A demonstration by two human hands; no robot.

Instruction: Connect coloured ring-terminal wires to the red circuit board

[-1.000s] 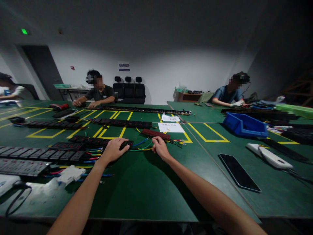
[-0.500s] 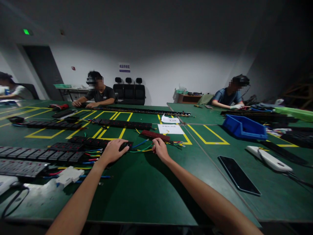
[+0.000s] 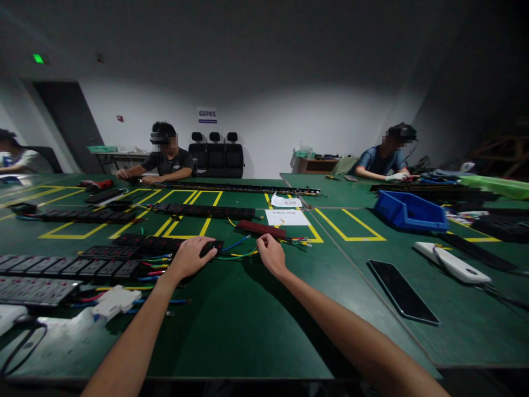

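Observation:
My left hand (image 3: 192,257) is closed over the right end of a black socket strip (image 3: 151,241), thumb toward the end nearest the wires. From that end run a blue wire (image 3: 236,243), its ring terminal lying free, and a green-yellow wire (image 3: 237,257). My right hand (image 3: 271,255) pinches the far end of the green-yellow wire; the tip is hidden by the fingers. Just beyond the right hand lies a dark red strip (image 3: 261,228) with a bundle of coloured wires (image 3: 298,241) at its right end.
More socket strips (image 3: 70,266) with coloured leads lie to the left, near a white plastic part (image 3: 117,302). On the right are a phone (image 3: 403,291), a white power bank (image 3: 452,263) and a blue bin (image 3: 409,212). Co-workers (image 3: 169,157) sit across the green table (image 3: 248,331).
My view has shifted slightly. The right hand stays at the end of the green-yellow wire, its fingers turned a little; the left hand keeps its place on the socket strip.

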